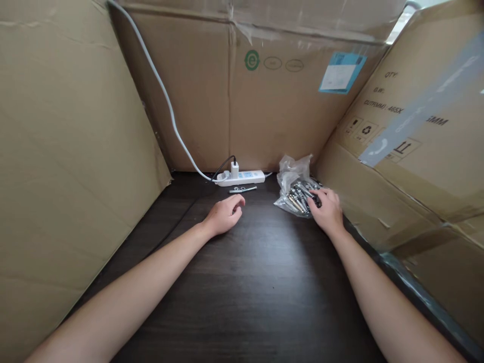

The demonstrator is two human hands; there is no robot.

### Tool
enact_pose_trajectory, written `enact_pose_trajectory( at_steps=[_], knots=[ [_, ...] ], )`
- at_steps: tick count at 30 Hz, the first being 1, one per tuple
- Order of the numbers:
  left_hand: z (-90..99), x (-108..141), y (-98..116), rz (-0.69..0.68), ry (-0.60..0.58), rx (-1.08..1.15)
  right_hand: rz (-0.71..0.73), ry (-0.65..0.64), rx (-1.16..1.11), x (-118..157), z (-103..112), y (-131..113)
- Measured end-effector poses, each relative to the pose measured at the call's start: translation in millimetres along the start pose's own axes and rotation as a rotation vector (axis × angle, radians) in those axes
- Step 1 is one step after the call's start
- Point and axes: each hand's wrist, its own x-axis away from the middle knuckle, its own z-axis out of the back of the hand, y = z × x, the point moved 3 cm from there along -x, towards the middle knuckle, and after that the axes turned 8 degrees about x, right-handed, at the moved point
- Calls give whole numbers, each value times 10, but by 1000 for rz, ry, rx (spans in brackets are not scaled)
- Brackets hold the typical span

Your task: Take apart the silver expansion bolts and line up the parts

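At the back right, a clear plastic bag (286, 177) lies open with several metal bolts (298, 197) in it. My right hand (328, 207) reaches onto the bolts from the right, its thumb and fingers closed round one or more at the bag's edge. My left hand (226, 214) rests on the dark table left of the bag, fingers curled inward; whether anything is inside them is hidden. Just beyond it lie a long thin bolt (244, 190) and two small rings (237, 188).
A white power strip (255, 177) with a plugged-in charger (235, 170) lies at the back of the dark table (264, 282). A white cable (166, 96) and a black cable (177, 222) run leftward. Cardboard walls (189, 65) enclose the left, back and right.
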Motion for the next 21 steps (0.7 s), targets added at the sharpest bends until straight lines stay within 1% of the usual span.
enact_pose_trajectory(
  at_steps=[9,14,16,19,21],
  knots=[
    [-10,0,16,-3,-33,-24,-15,23,-8,-5,-36,-4],
    [-3,1,34,-1,-38,-27,-80,42,-60,11,50,15],
    [-2,1,35,2,-36,-28,-112,5,-89,41,115,63],
    [-6,1,33,0,-35,-25,-128,-91,-97,88,214,118],
    [-11,3,33,-7,-37,-23,-124,-111,-81,100,270,101]
  ],
)
